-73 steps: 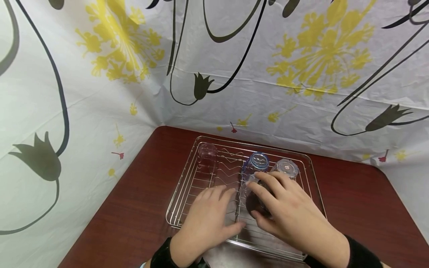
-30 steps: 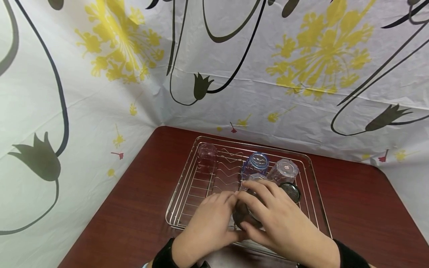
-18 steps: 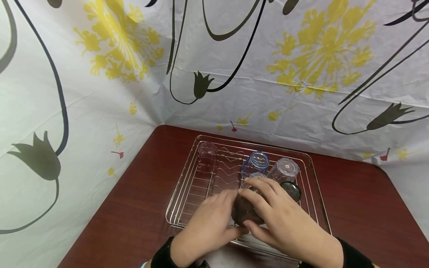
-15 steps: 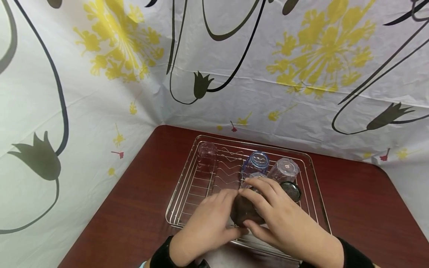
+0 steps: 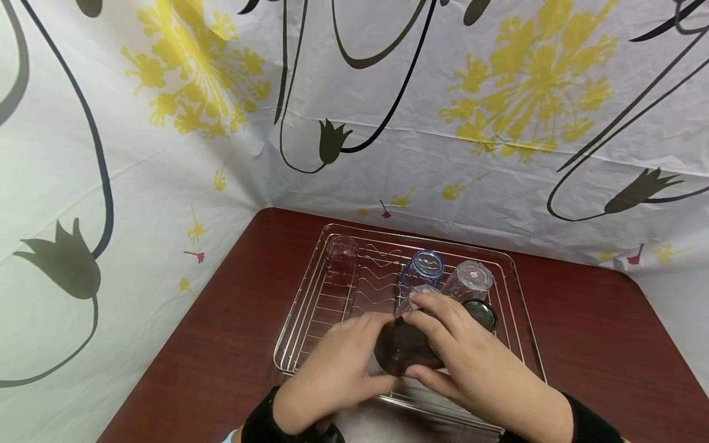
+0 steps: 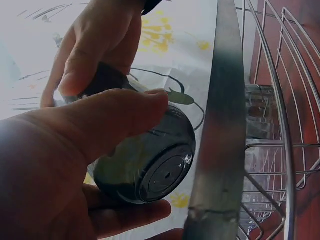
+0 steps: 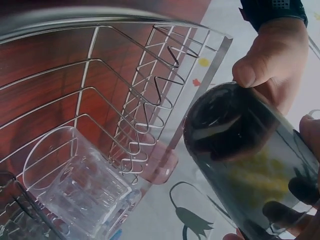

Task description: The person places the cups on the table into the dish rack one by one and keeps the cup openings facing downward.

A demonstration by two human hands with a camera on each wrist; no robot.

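Note:
Between my two hands is a smoky dark drinking glass (image 5: 407, 347), tilted above the front of the wire dish rack (image 5: 354, 284). My right hand (image 5: 471, 357) grips its right side, thumb below and fingers over the top. From the left, my left hand (image 5: 338, 363) holds the other end; in the left wrist view its thumb lies across the glass (image 6: 145, 160) with fingers beneath. Ringed and round, the base faces the left palm. Right-hand fingertips show through the glass (image 7: 250, 165) in the right wrist view. The palms hide much of the glass in the head view.
Upside down in the rack stand a pinkish glass (image 5: 341, 255), a blue glass (image 5: 425, 267) and a clear glass (image 5: 471, 280). Another clear glass (image 5: 423, 292) is partly hidden by my right hand, beside a second dark glass (image 5: 480, 315). A patterned sheet (image 5: 354, 154) surrounds the brown table (image 5: 232, 314).
The dark glass, earlier in my right hand only, has moved left and nearer. My left hand has closed in on it. The second dark glass in the rack has come into view.

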